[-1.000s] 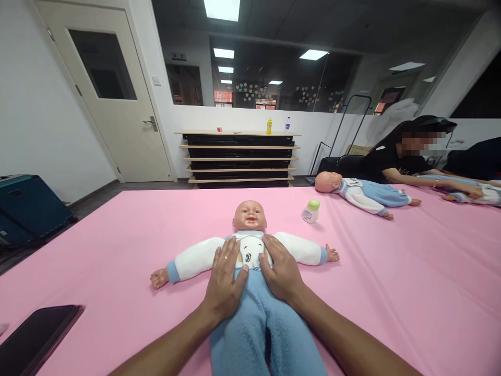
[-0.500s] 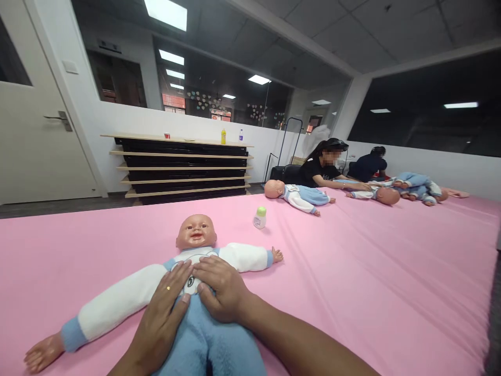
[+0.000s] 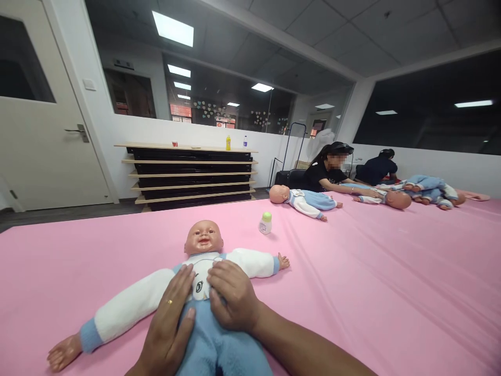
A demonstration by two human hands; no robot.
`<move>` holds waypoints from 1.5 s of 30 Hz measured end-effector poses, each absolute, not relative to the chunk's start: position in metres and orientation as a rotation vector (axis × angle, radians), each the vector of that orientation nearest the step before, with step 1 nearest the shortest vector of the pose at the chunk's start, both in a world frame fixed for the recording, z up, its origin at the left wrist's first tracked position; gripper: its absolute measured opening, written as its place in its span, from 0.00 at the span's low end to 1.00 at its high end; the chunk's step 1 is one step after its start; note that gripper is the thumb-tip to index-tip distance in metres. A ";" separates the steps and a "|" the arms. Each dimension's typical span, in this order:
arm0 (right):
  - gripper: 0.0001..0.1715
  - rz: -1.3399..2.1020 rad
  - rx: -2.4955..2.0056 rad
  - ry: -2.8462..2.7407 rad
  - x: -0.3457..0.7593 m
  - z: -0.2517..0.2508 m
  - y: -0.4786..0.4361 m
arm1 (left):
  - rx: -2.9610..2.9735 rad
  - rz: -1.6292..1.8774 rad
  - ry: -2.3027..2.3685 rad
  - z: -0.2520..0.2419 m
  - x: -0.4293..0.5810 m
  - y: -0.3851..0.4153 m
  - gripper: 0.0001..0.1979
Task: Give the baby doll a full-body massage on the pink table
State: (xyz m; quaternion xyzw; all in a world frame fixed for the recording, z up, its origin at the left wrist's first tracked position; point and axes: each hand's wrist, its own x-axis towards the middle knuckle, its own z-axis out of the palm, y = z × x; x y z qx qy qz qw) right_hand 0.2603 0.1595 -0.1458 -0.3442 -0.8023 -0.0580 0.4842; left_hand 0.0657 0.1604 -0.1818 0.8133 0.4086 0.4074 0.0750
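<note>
A baby doll in a white and blue outfit lies face up before me, its arms spread wide. My left hand, with a ring on one finger, rests flat along the left side of its chest, fingers stretched out. On the right side of the chest lies my right hand, its fingers slightly bent over the cloth. Between the hands shows a printed eye on the doll's white top. Beyond the doll's outstretched arm stands a small bottle with a green cap.
The pink sheet covers the broad surface. Another doll lies farther back, near a co-worker whose hands are on a further doll. A second person sits behind. Stacked boards stand by the wall.
My hands have moved apart sideways across the doll's chest, showing more of the print between them. The whole view has shifted slightly, so things sit farther right and lower.
</note>
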 end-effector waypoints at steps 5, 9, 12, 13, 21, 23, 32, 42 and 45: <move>0.16 0.007 -0.799 -1.993 0.260 -0.145 0.163 | 2.509 1.039 1.191 -0.183 0.065 0.165 0.29; 0.19 0.121 -0.997 -1.894 0.261 -0.151 0.168 | 2.359 0.975 1.355 -0.183 0.069 0.172 0.27; 0.24 0.158 -1.120 -1.876 0.261 -0.154 0.170 | 2.298 0.992 1.422 -0.184 0.071 0.174 0.27; 0.25 0.156 -1.152 -1.864 0.261 -0.155 0.170 | 2.284 0.985 1.443 -0.185 0.071 0.174 0.27; 0.21 -0.148 -0.932 -1.916 0.260 -0.150 0.163 | 2.467 1.243 1.234 -0.183 0.065 0.163 0.31; 0.19 -0.196 -0.781 -2.039 0.261 -0.147 0.161 | 2.527 1.268 1.126 -0.182 0.063 0.160 0.31; 0.19 -0.046 -0.916 -2.111 0.261 -0.145 0.168 | 2.543 1.004 1.265 -0.195 0.065 0.175 0.30; 0.24 0.000 -1.162 -1.943 0.260 -0.158 0.171 | 2.439 1.052 1.368 -0.199 0.064 0.180 0.29; 0.26 -0.080 -1.287 -1.819 0.259 -0.162 0.170 | 2.351 1.119 1.488 -0.199 0.064 0.179 0.29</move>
